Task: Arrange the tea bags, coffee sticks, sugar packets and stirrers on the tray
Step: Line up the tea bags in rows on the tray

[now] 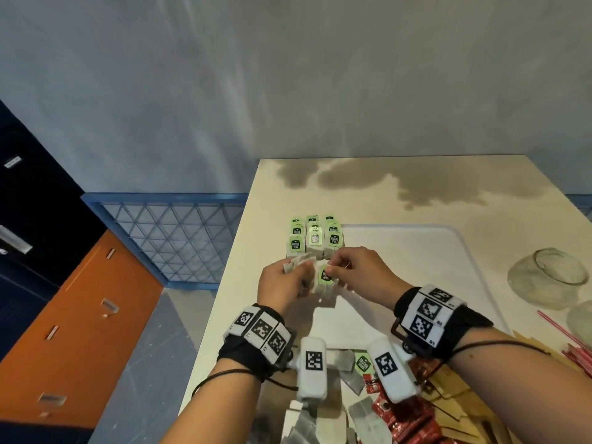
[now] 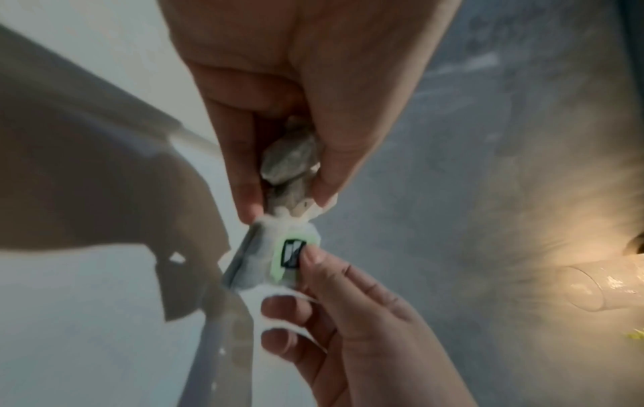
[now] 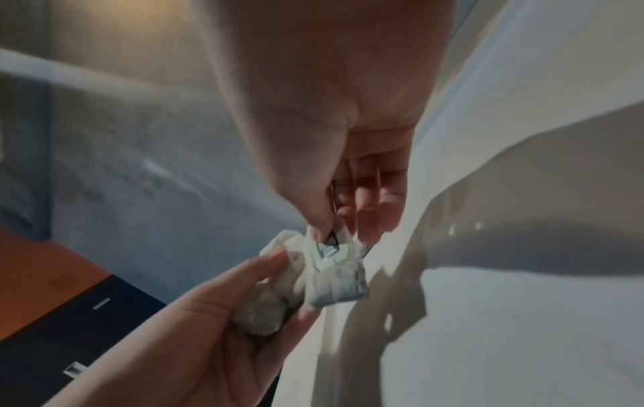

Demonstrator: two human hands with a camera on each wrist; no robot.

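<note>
A white tray lies on the cream table. Several green-tagged tea bags stand in rows at its far left corner. Above the tray's left edge my left hand grips a small bunch of tea bags. My right hand pinches the green tag of one tea bag that hangs next to the bunch. Loose tea bags, red coffee sticks, brown sugar packets and red stirrers lie near the table's front edge.
Two clear glass cups lie on their sides at the right of the tray. A dark stain spreads over the far part of the table. Beyond the table's left edge are a blue wire rack and orange and dark drawers.
</note>
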